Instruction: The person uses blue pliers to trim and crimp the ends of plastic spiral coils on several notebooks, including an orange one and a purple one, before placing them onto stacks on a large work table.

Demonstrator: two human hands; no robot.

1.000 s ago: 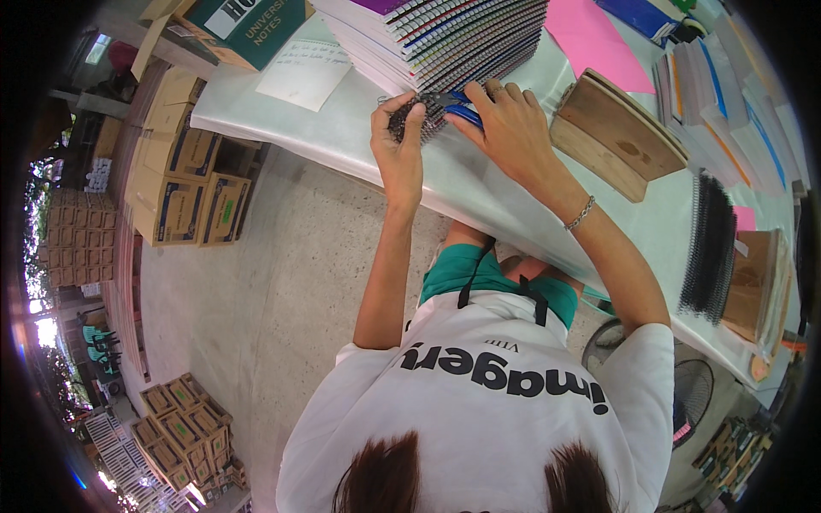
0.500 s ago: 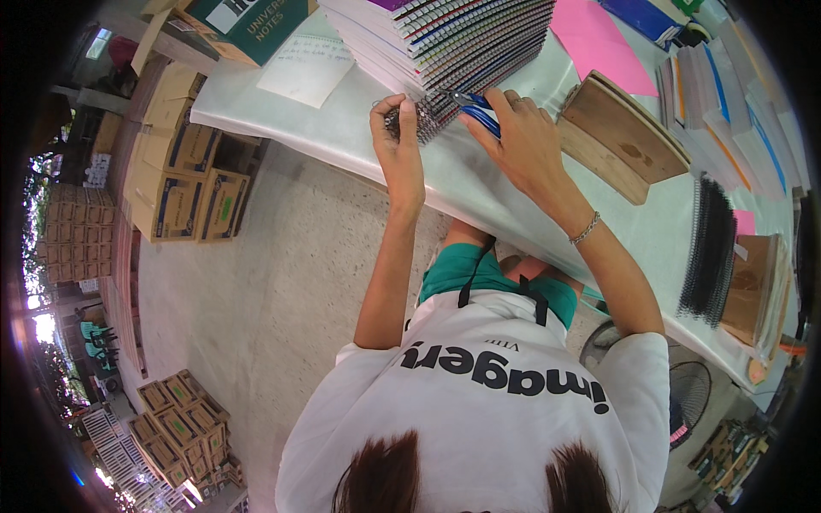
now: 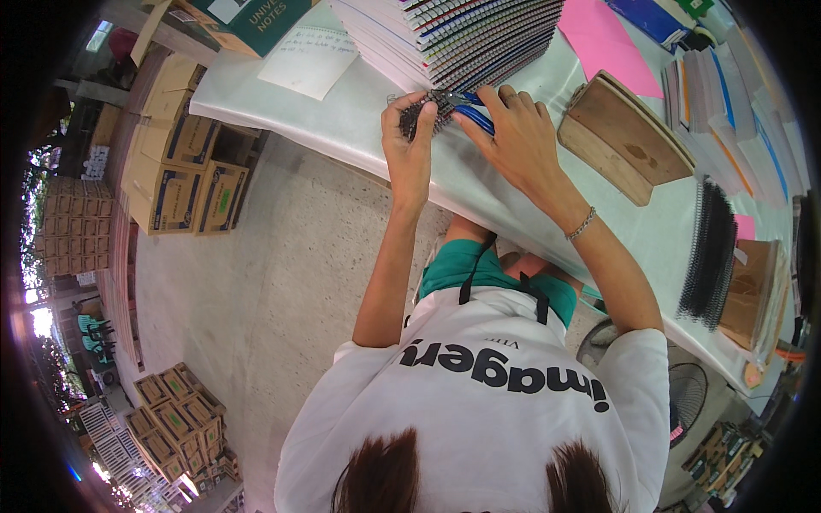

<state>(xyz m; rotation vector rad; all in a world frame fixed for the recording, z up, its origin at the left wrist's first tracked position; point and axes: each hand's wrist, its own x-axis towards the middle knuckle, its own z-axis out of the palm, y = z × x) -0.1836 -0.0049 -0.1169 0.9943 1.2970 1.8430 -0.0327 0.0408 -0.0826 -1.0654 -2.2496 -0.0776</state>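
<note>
My left hand (image 3: 407, 154) is closed around a bunch of dark coil binding (image 3: 413, 120), held above the table near its front edge. Blue-handled pliers (image 3: 475, 116) are gripped in my right hand (image 3: 523, 141). Their metal jaws point left and meet the coil beside my left thumb; whether they have closed on a strand is too small to tell. Just beyond both hands rises a tall stack of spiral-bound notebooks (image 3: 492, 43), coil edges facing me.
Right of my hands stands an L-shaped wooden block (image 3: 629, 137). Farther right lie black binding coils (image 3: 708, 256) and stacked books (image 3: 727, 120). Pink paper (image 3: 609, 47) and a handwritten sheet (image 3: 310, 64) flank the notebooks. Cardboard boxes (image 3: 180, 171) stand on the left.
My left hand has shifted slightly right with the coil bunch, closer to the pliers. The plier jaws now meet the bunch, and my right hand has moved only a little.
</note>
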